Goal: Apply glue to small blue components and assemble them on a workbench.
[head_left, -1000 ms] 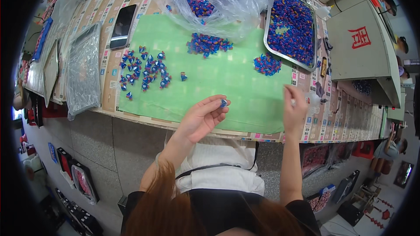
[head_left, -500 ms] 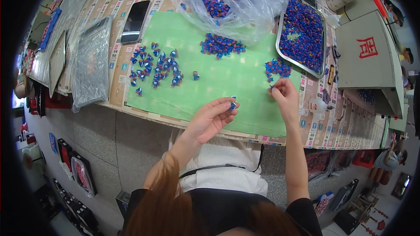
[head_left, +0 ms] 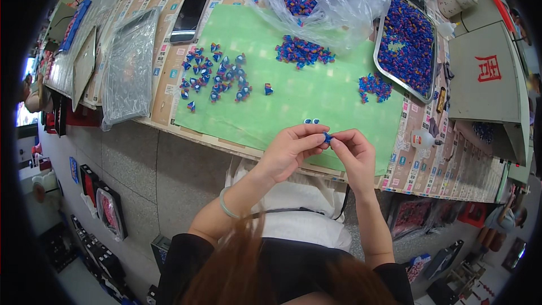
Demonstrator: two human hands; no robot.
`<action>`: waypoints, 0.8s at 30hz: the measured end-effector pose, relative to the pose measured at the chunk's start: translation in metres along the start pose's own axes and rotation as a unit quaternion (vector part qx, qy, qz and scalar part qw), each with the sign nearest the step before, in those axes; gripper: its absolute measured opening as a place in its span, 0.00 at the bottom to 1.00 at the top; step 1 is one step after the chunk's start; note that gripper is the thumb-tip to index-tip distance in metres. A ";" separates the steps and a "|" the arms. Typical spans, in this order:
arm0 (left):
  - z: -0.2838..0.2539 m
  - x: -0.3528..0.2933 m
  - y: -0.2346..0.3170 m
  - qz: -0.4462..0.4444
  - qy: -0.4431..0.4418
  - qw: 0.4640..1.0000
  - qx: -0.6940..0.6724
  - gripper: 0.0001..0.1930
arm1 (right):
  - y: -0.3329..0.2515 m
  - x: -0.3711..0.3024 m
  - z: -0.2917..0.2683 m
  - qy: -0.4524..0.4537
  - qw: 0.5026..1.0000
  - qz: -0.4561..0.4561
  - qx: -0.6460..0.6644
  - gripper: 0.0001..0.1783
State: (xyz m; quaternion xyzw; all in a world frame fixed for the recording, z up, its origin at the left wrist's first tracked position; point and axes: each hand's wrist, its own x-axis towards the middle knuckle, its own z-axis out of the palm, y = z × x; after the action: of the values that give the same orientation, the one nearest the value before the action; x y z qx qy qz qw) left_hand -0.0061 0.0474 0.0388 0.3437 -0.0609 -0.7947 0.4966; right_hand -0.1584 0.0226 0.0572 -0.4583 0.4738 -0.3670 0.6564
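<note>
My left hand [head_left: 292,149] and my right hand [head_left: 357,157] meet over the near part of a green mat [head_left: 237,127]. Their thumbs and fingers pinch a small blue plastic piece [head_left: 327,137] between them. Two small white-and-blue pieces [head_left: 311,121] show just beyond my left fingers; whether these are held or lie on the mat I cannot tell. Loose blue, red and orange pieces [head_left: 375,87] form a small pile at the mat's right. On the left stand several groups of pieces with pale tops [head_left: 224,76], with a single one [head_left: 268,88] apart from them.
A larger pile [head_left: 302,52] lies at the back beside a clear plastic bag [head_left: 344,14]. A metal tray [head_left: 377,59] full of pieces stands at the right, near a small glue bottle [head_left: 420,139]. Leftward are a phone [head_left: 190,16] and a plastic-wrapped tray [head_left: 130,68].
My right hand has come from the small right-hand pile to my left hand, bringing a blue piece. Both hands now pinch together. The whole view has shifted slightly.
</note>
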 end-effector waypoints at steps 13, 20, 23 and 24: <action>0.013 -0.006 -0.004 0.198 0.054 0.946 0.249 0.12 | 0.001 -0.002 0.010 0.058 0.989 -0.063 -0.120 0.04; 0.021 -0.011 -0.002 0.343 0.073 0.807 0.475 0.13 | 0.000 -0.001 0.009 0.041 0.999 -0.001 0.032 0.05; 0.021 -0.011 -0.002 0.363 0.074 0.784 0.498 0.13 | 0.000 -0.001 0.009 0.037 0.998 0.012 0.039 0.03; 0.020 -0.010 -0.002 0.368 0.072 0.782 0.498 0.13 | 0.000 -0.001 0.009 0.037 0.998 0.012 0.039 0.03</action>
State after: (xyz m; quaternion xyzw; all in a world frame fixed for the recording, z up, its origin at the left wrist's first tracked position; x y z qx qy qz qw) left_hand -0.0174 0.0521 0.0582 0.5505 -0.5340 -0.3839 0.5142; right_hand -0.1504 0.0259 0.0584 -0.4128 0.4890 -0.3941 0.6597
